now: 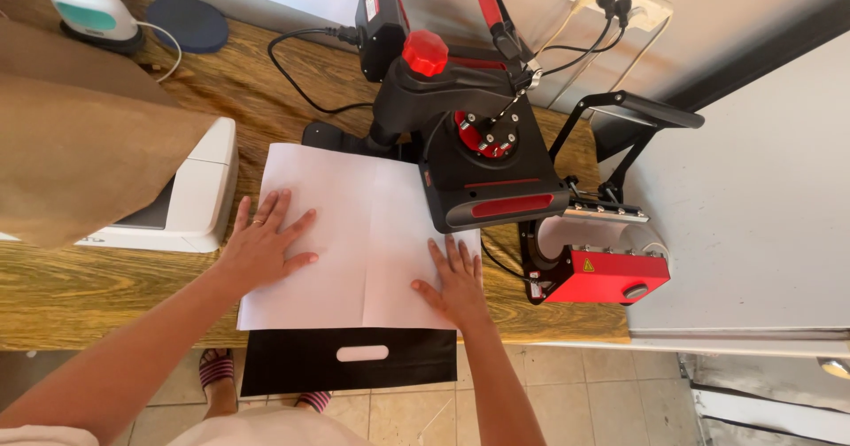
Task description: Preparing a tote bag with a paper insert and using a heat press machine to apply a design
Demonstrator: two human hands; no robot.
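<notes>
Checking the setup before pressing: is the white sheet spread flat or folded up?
Spread flat. The white sheet lies open on the table, one crease down its middle, with the left hand and right hand resting palm-down on it.

Both arms extended forward, bare forearms angled inward. Left hand (264, 244) flat, palm down, fingers spread wide, ring on one finger. Right hand (454, 280) flat, palm down, fingers together, pointing ahead. Neither closed on anything.
</notes>
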